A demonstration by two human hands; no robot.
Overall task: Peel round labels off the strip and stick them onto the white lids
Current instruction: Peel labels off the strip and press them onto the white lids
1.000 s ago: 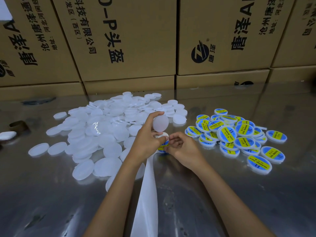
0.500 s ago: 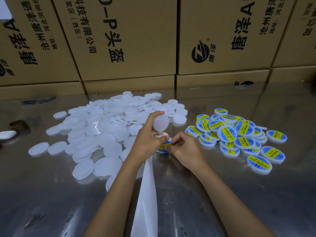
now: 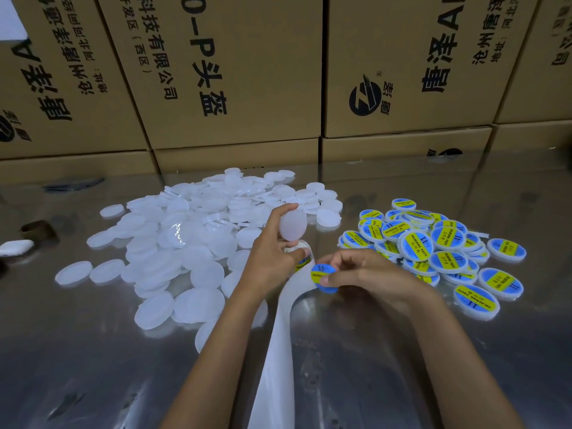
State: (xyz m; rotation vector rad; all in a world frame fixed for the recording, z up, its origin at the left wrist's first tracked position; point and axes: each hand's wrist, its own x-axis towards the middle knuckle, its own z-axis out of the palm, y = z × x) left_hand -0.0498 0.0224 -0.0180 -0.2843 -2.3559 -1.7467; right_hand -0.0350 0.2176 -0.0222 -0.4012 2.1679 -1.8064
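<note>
Head view, scanning left to right. Far left: a small brown ring-shaped object (image 3: 38, 229) and a white flat piece (image 3: 15, 246) are lying on the reflective metal tabletop (image 3: 93, 366). Next, a broad heap of unlabelled round white plastic lids (image 3: 192, 239) is spreading across the left-centre of the table, in front of stacked printed cardboard cartons (image 3: 232, 72).

Centre: the left hand (image 3: 272, 252) is holding one translucent white round lid (image 3: 292, 225) up on edge, pinched between thumb and fingertips, its bare face turned toward the right. The same hand's lower fingers are also pressing down on the white backing strip (image 3: 275, 351), which is trailing toward the viewer; a further label on it is partly showing under the hand.

Just right of that: the right hand (image 3: 368, 274) is pinching a peeled round blue-and-yellow label (image 3: 322, 277) between thumb and forefinger. The label is sitting just below and right of the held lid, close but apart. Judgement: the coming move is a short travel up and leftward, label face meeting lid face; the right hand is carrying it, the left only presenting the target.

Right: a pile of finished blue-and-yellow labelled lids (image 3: 433, 249) is accumulating.
</note>
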